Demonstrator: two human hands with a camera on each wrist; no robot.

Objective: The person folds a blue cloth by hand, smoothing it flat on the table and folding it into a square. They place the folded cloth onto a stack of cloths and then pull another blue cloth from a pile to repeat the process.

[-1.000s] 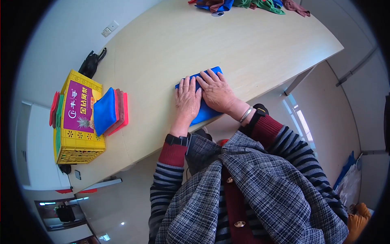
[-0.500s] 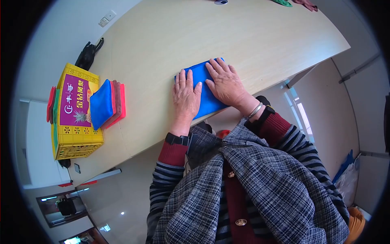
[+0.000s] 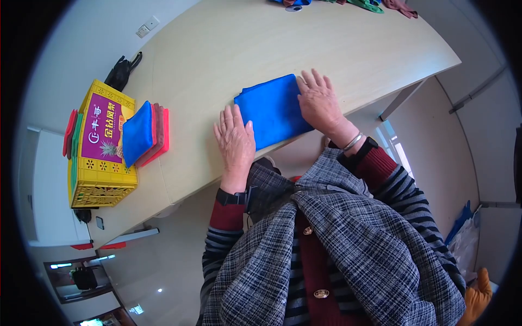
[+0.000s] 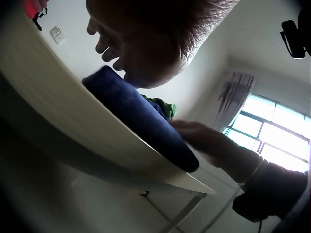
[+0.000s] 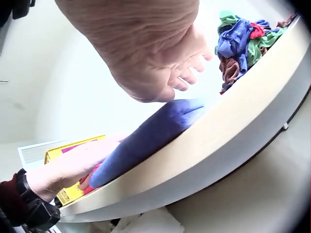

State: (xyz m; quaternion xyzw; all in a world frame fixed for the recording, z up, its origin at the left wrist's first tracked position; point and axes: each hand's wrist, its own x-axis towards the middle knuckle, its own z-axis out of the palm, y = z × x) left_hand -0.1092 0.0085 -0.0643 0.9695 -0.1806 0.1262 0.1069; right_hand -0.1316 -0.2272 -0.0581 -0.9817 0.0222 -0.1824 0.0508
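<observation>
A folded blue cloth point(image 3: 273, 113) lies flat at the table's near edge, its layers showing as a thick rounded fold in both wrist views. At its left edge is my left hand point(image 3: 235, 142), fingers straight and spread a little. My right hand point(image 3: 321, 106) is at the opposite edge, fingers likewise extended, with the fingertips by the far right corner. Neither hand grips anything. From the right wrist, the palm of the right hand point(image 5: 155, 58) appears above the blue cloth point(image 5: 150, 138).
A yellow crate point(image 3: 106, 193) stands at the left, with folded blue, brown and red cloths point(image 3: 138, 133) leaning by it and more cloths on its far side. A black bag point(image 3: 122, 73) sits behind. Loose cloths point(image 5: 238, 46) are heaped at the table's far side.
Both hands have slid apart from the top of the blue cloth, the left one to its left edge and the right one to its right edge. More of the cloth now shows.
</observation>
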